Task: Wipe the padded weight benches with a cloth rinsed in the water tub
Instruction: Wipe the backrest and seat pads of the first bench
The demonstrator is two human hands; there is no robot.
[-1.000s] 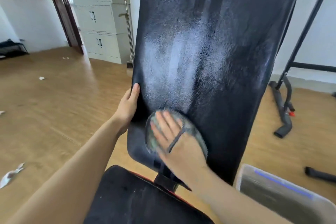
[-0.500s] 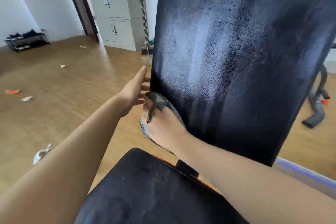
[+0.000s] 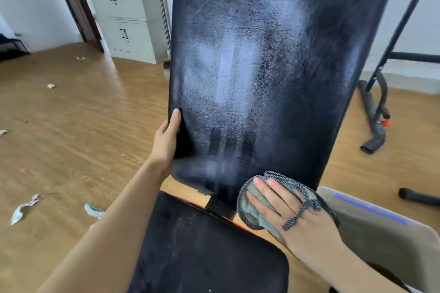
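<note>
The black padded backrest (image 3: 262,66) of a weight bench stands tilted up in front of me, wet and streaked. Below it lies the black seat pad (image 3: 202,250), speckled with dust. My left hand (image 3: 166,143) grips the backrest's lower left edge, thumb on the front. My right hand (image 3: 292,211) lies flat with fingers spread on a round grey-green cloth (image 3: 247,207), its strap across the back of the hand. The cloth presses at the backrest's bottom right corner. The water tub (image 3: 381,233) stands at the lower right, partly hidden by my right arm.
Wooden floor with scattered scraps of paper (image 3: 23,208) lies to the left. A grey metal cabinet (image 3: 119,12) and a doorway stand at the back left. A black exercise frame (image 3: 376,107) stands on the right, with a black bar (image 3: 419,196) on the floor.
My right hand with the cloth has slid from the backrest's lower left edge across to its bottom right corner. My left hand has closed again on the left edge.
</note>
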